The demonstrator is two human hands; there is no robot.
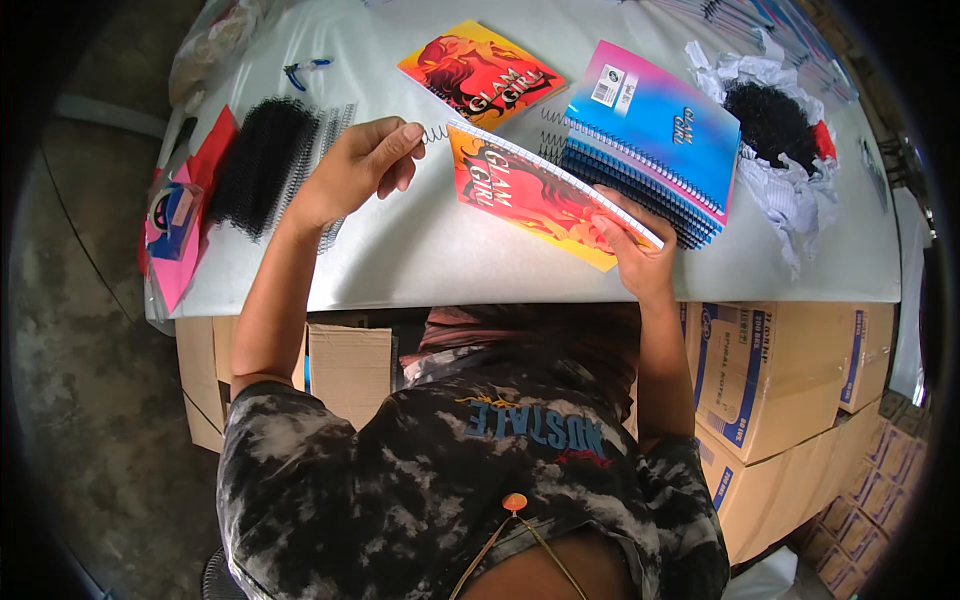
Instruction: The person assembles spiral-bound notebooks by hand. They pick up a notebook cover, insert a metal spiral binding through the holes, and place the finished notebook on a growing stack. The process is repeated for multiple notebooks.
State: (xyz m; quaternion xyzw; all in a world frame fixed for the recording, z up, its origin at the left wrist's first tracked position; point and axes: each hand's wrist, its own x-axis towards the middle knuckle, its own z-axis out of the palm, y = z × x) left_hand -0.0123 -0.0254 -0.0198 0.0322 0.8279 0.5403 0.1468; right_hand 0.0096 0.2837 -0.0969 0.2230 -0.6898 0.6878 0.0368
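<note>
My right hand [640,250] grips the near right end of a notebook [530,205] with a red, orange and yellow cover, held tilted above the table with its page edges upward. My left hand [365,170] is closed, thumb against fingers, at the end of a thin dark spiral coil [434,133]. This coil reaches from the fingertips to the upper left corner of the notebook. Behind it lies another red and yellow notebook [480,75]. To the right is a stack of blue and pink spiral-bound notebooks [650,130], some coils sticking out at its left.
A bundle of black spiral coils [262,165] lies left of my left hand, with blue-handled pliers [305,70] beyond. Red and pink sheets [180,265] and a tape roll [160,212] sit at the left edge. Black coils [770,122] rest in crumpled paper; cardboard boxes [780,370] stand below the table.
</note>
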